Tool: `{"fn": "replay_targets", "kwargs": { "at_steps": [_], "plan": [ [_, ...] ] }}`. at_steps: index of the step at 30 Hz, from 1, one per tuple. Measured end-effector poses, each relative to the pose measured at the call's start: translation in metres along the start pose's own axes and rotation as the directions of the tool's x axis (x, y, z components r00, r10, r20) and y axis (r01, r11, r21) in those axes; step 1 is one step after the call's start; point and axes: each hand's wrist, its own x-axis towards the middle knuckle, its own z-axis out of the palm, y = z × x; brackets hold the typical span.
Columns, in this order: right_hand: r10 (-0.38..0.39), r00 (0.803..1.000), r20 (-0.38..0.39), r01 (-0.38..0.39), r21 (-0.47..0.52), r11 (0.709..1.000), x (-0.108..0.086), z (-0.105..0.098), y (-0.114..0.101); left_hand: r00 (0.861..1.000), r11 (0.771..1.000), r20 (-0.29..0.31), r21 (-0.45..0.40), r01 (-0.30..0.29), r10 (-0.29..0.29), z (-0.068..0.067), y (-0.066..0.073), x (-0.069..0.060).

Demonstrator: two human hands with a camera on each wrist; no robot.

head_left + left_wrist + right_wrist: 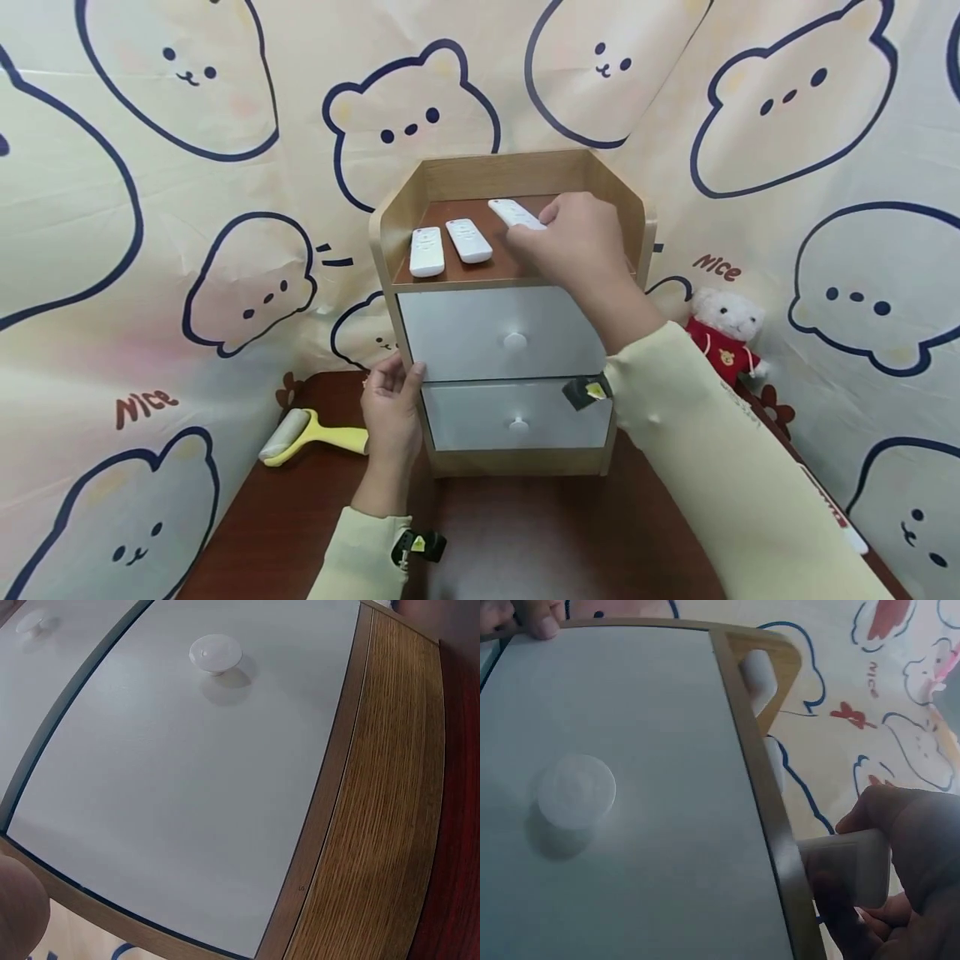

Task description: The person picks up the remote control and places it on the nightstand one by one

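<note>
On the brown top shelf of a small two-drawer cabinet (515, 417) lie two white remote controls (427, 252), side by side at the left. My right hand (577, 242) pinches a third white remote (516, 214) by its near end over the right part of that shelf. In the right wrist view the same remote (847, 866) shows between thumb and fingers. My left hand (393, 408) holds the cabinet's left side edge, its thumb on the front near the seam between the drawers. Only a fingertip (22, 907) of it appears in the left wrist view.
Both grey drawers are closed, each with a round white knob (515, 341). A yellow-handled lint roller (315, 435) lies left of the cabinet on the dark red table (517, 533). A white plush bear in red (723, 333) sits at the right, by the bear-print cloth backdrop.
</note>
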Motion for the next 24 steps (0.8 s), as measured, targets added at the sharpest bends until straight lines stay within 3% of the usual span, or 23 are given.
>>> {"fn": "replay_targets", "kwargs": {
  "at_steps": [10, 15, 24],
  "plan": [
    [0.019, 0.999, 0.033, -0.016, -0.1, 0.995, 0.027, 0.024, -0.01, 1.0, 1.0, 0.012, 0.015, 0.004, -0.004, -0.001, -0.001, -0.001],
    [0.053, 0.998, 0.036, -0.048, -0.119, 0.992, 0.03, 0.03, -0.01, 1.0, 1.0, 0.014, 0.009, 0.0, 0.0, -0.001, -0.001, -0.001],
    [0.035, 0.998, 0.048, -0.028, -0.141, 0.99, 0.029, 0.032, -0.011, 1.0, 1.0, 0.014, 0.016, -0.001, 0.001, -0.002, 0.0, -0.002]
  ]
}}
